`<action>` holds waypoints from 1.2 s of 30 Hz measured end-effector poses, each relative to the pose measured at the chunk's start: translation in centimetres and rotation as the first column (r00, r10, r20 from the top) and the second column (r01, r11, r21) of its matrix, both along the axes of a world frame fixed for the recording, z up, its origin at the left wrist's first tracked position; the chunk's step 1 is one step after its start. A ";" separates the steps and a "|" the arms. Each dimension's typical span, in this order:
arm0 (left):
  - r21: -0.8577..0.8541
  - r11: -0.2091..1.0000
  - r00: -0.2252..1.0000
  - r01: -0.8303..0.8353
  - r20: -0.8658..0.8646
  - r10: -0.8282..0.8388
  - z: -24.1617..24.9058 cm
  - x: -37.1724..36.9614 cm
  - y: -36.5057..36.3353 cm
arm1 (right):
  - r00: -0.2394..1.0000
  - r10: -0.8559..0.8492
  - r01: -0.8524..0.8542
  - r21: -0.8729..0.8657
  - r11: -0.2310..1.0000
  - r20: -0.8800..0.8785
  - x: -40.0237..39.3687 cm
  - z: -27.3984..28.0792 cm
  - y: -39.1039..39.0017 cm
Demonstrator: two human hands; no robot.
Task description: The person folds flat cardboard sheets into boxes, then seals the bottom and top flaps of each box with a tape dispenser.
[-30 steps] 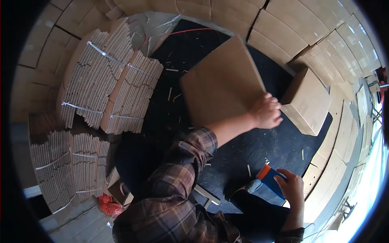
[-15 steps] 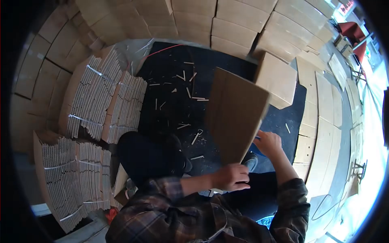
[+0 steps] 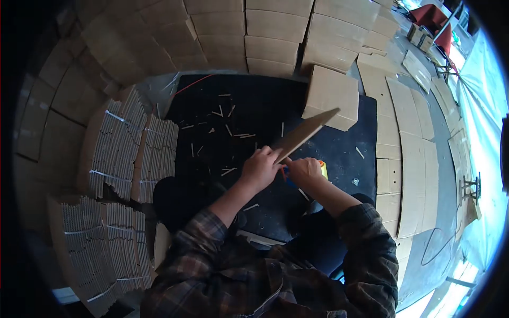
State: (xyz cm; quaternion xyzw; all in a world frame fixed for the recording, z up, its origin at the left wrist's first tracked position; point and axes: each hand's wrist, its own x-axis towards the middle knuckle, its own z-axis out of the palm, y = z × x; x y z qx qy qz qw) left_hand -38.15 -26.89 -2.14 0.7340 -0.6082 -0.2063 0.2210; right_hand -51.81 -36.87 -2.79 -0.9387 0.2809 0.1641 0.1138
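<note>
A flat piece of cardboard [image 3: 303, 134] is held nearly edge-on, slanting up to the right over the black mat [image 3: 212, 114]. My left hand [image 3: 261, 168] grips its lower end, with the fingers wrapped on the near edge. Close beside it on the right, my right hand [image 3: 307, 173] is closed around a blue, red and yellow tool [image 3: 323, 169]. The tool lies mostly under the fingers, so its working end is hard to make out. Both hands are near the cardboard's lower corner.
Strapped stacks of flat cardboard [image 3: 119, 151] stand at the left. A closed carton [image 3: 331, 94] sits on the mat's back right. Stacked cartons [image 3: 275, 37] form a wall behind. Cardboard sheets [image 3: 416, 169] lie at the right. Thin cardboard strips are scattered over the mat.
The cardboard has turned from showing its broad face to nearly edge-on. My left hand has moved up to its lower end, and my right hand has shifted left beside it. The view has shifted.
</note>
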 end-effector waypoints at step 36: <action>0.159 0.945 0.274 -0.286 -0.931 0.240 -8.3 -2.9 7.0 | 0.983 -0.068 0.134 0.410 0.902 -0.172 4.0 -1.0 -3.3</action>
